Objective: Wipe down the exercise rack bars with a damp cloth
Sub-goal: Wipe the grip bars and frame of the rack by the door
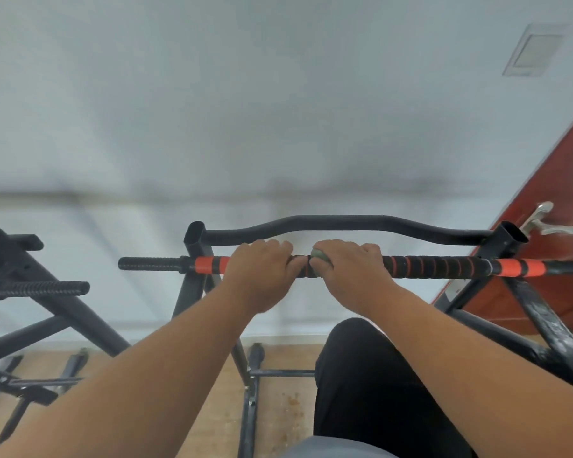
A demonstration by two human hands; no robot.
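The striped bar [344, 267] runs left to right across the rack. Both hands wrap it mid-length: left hand [262, 272] bare, right hand [354, 272] clenching the cloth [321, 254], unwiped grip stretching rightward.

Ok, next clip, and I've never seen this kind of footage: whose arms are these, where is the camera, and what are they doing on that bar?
There is no robot here: a person wears one camera on the head, looking forward and down, so the arms are their own. Both hands curl over a black and orange padded bar of a black exercise rack. The left hand grips the bar bare. The right hand presses a small greenish cloth against it, mostly hidden under the fingers. A curved black bar runs behind, a red door stands at right.
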